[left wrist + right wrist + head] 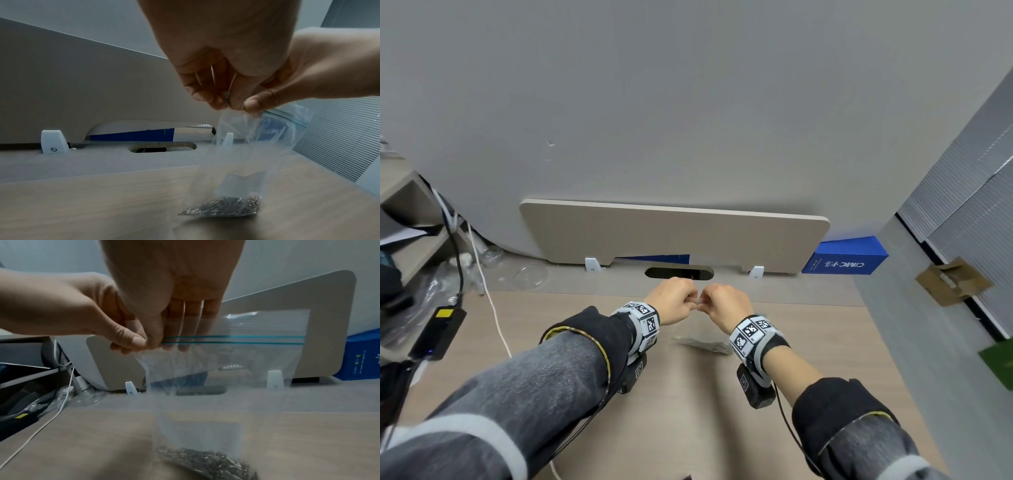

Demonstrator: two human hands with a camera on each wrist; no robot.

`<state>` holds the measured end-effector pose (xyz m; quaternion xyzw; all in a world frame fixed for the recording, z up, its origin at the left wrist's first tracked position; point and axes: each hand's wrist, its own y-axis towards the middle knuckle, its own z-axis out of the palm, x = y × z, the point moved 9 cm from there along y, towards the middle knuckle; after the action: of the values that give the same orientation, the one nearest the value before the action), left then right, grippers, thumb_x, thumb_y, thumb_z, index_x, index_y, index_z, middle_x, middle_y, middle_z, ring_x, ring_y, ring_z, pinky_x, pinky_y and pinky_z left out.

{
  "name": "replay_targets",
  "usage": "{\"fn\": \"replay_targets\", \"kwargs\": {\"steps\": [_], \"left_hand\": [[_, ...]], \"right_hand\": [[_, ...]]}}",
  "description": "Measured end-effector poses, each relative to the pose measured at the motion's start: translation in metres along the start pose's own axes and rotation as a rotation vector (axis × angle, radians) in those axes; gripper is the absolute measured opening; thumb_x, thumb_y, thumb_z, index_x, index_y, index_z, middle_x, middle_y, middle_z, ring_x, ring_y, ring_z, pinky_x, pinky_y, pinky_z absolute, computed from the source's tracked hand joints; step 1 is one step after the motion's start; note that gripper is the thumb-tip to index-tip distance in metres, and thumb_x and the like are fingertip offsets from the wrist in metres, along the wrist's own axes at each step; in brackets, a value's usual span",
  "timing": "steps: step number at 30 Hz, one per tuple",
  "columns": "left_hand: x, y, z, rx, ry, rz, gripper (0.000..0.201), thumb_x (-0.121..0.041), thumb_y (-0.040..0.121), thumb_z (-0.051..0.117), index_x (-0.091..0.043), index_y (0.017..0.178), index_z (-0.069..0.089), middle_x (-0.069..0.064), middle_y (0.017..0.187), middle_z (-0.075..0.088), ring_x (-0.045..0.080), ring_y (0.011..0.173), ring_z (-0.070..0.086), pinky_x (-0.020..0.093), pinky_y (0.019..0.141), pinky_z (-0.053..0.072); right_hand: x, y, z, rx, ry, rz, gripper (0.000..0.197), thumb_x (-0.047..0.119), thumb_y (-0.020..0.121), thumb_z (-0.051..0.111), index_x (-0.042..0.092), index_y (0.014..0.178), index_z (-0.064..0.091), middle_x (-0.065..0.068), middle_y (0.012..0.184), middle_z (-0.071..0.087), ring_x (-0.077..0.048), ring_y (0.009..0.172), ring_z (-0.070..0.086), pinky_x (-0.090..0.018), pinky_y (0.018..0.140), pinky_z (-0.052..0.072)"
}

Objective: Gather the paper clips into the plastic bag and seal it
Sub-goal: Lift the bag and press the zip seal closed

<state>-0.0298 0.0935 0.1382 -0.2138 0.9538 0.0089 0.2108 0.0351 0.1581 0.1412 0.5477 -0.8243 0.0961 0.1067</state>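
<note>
From the head view, both fists hide the plastic bag (702, 337) top, so each grip on the seal goes unseen. The paper clips (221, 207) blur into one grey heap, uncountable, and the right wrist view's lower edge cuts the heap off.

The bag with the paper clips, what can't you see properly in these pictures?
- Plastic bag: head view, both hands cover its top; the clear film hardly shows.
- Zip strip: right wrist view, left hand and right hand cover one end, so whether it is sealed there is unclear.
- Paper clips: blurred heap, too small to count; right wrist view cuts them at the bottom edge.
</note>
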Motion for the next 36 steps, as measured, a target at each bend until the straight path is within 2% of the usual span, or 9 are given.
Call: {"fn": "replay_targets", "kwargs": {"steps": [5, 8, 11, 16, 20, 22, 28, 36], "left_hand": [[0.0, 0.001, -0.006, -0.04, -0.003, 0.017, 0.015, -0.019, 0.084, 0.059, -0.007, 0.074, 0.06, -0.002, 0.078, 0.056, 0.02, 0.074, 0.052, 0.034, 0.067, 0.044], [-0.003, 0.003, -0.011, -0.054, 0.018, 0.038, 0.013, -0.022, 0.084, 0.06, -0.013, 0.075, 0.06, -0.008, 0.077, 0.053, 0.015, 0.072, 0.047, 0.028, 0.066, 0.037], [0.001, 0.003, -0.017, -0.067, 0.026, 0.037, 0.011, -0.023, 0.084, 0.061, -0.017, 0.074, 0.059, -0.01, 0.075, 0.052, 0.014, 0.072, 0.047, 0.027, 0.066, 0.037], [0.016, 0.004, -0.028, -0.096, 0.03, -0.018, 0.01, -0.023, 0.083, 0.062, -0.016, 0.076, 0.062, -0.011, 0.074, 0.053, 0.013, 0.072, 0.047, 0.025, 0.067, 0.036], [0.024, 0.004, -0.027, -0.083, 0.01, -0.05, 0.013, -0.024, 0.082, 0.062, -0.021, 0.07, 0.057, -0.011, 0.074, 0.056, 0.016, 0.074, 0.052, 0.025, 0.066, 0.039], [0.028, 0.003, -0.028, -0.086, 0.009, -0.057, 0.013, -0.023, 0.083, 0.062, -0.019, 0.071, 0.059, -0.011, 0.073, 0.056, 0.015, 0.073, 0.052, 0.025, 0.066, 0.039], [0.037, -0.001, -0.028, -0.101, 0.022, -0.065, 0.015, -0.024, 0.084, 0.063, -0.014, 0.074, 0.063, -0.01, 0.074, 0.058, 0.016, 0.073, 0.053, 0.028, 0.067, 0.043], [0.051, -0.002, -0.028, -0.078, 0.061, -0.1, 0.017, -0.026, 0.084, 0.061, -0.02, 0.069, 0.056, -0.009, 0.074, 0.058, 0.017, 0.074, 0.055, 0.027, 0.064, 0.04]], "right_hand": [[-0.009, 0.002, -0.005, -0.005, -0.049, -0.011, 0.023, 0.038, 0.093, 0.057, 0.017, 0.095, 0.065, -0.002, 0.101, 0.069, -0.024, 0.097, 0.062, -0.027, 0.068, 0.036], [-0.013, 0.0, -0.007, -0.029, -0.072, -0.023, 0.026, 0.041, 0.093, 0.055, 0.017, 0.093, 0.063, -0.002, 0.099, 0.067, -0.024, 0.097, 0.061, -0.028, 0.066, 0.035], [-0.018, -0.001, -0.009, -0.047, -0.092, -0.032, 0.026, 0.042, 0.093, 0.053, 0.018, 0.093, 0.063, 0.0, 0.1, 0.066, -0.023, 0.099, 0.059, -0.028, 0.066, 0.035], [-0.039, -0.003, -0.016, -0.059, -0.133, -0.004, 0.023, 0.042, 0.093, 0.053, 0.021, 0.093, 0.064, 0.003, 0.101, 0.067, -0.021, 0.101, 0.06, -0.031, 0.071, 0.042], [-0.043, -0.003, -0.017, -0.062, -0.121, 0.005, 0.021, 0.04, 0.094, 0.053, 0.021, 0.093, 0.064, 0.003, 0.1, 0.067, -0.02, 0.1, 0.06, -0.03, 0.072, 0.042], [-0.046, -0.004, -0.015, -0.061, -0.121, 0.006, 0.021, 0.04, 0.094, 0.053, 0.021, 0.093, 0.064, 0.003, 0.1, 0.066, -0.02, 0.1, 0.06, -0.031, 0.073, 0.044], [-0.053, -0.007, -0.012, -0.057, -0.127, 0.022, 0.023, 0.041, 0.094, 0.052, 0.021, 0.093, 0.063, 0.004, 0.099, 0.066, -0.018, 0.098, 0.061, -0.029, 0.069, 0.04], [-0.065, -0.012, -0.009, -0.004, -0.13, 0.092, 0.019, 0.037, 0.095, 0.051, 0.022, 0.096, 0.063, 0.004, 0.103, 0.068, -0.022, 0.099, 0.063, -0.029, 0.071, 0.041]]}}
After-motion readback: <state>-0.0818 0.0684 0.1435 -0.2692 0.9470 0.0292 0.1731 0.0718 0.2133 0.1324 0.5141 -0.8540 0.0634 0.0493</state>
